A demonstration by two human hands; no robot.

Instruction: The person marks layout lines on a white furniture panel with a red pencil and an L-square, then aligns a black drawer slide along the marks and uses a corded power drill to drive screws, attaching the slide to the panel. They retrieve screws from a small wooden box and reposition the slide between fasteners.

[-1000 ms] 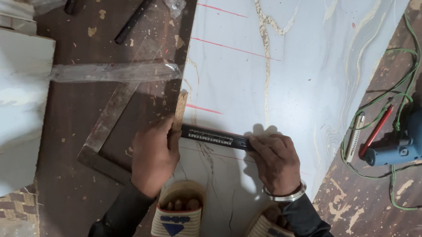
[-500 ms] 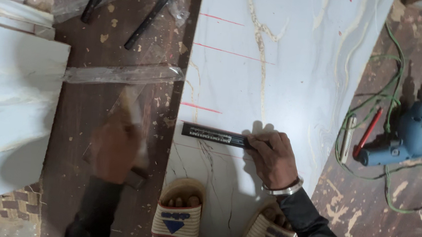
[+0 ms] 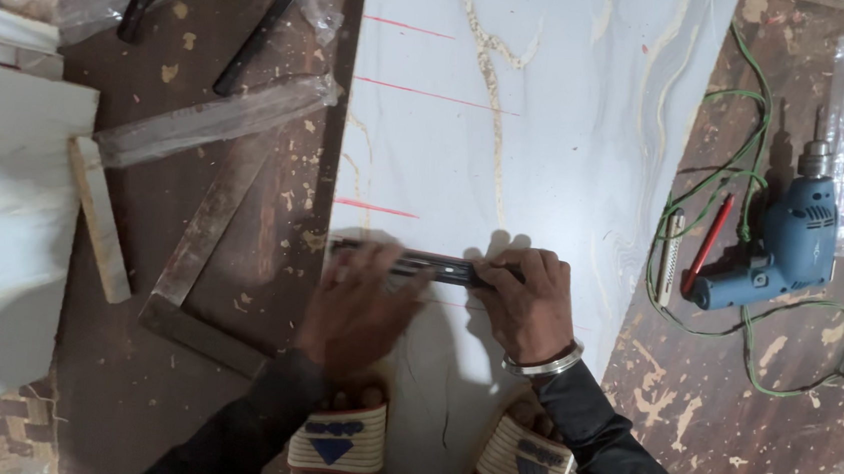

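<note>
**Both hands on a black ruler across a marble-pattern sheet**

Item 1. Right hand (image 3: 529,306): fingers curled down over the right end of a black ruler (image 3: 435,265), pinning it flat against the sheet. A metal bangle (image 3: 543,360) sits on the wrist just behind the grip; the dark sleeve runs back from there.

Item 2. Left hand (image 3: 361,307): motion-blurred, fingers spread over the left part of the same ruler. Whether it presses or only touches cannot be told through the blur.

Item 3. Black ruler: lies crosswise between the two hands, flat on the sheet, its left end at the sheet's left edge. Only the short middle stretch between the hands shows clearly.

Item 4. White marble-pattern sheet (image 3: 551,127): under both hands, reaching away beyond the grip. Red lines (image 3: 374,207) cross its left part, the nearest just beyond the ruler, two more farther off.

Item 5. Sandalled feet (image 3: 335,446): on the sheet's near end, directly behind the wrists.

Item 6. Metal try square (image 3: 203,240): on the brown floor just left of the left hand, beside a wooden strip (image 3: 100,217).

Item 7. Blue electric drill (image 3: 787,251): well right of the right hand, on the floor, with a red pencil (image 3: 708,245) beside it and a green cord (image 3: 738,172) looped round.
</note>
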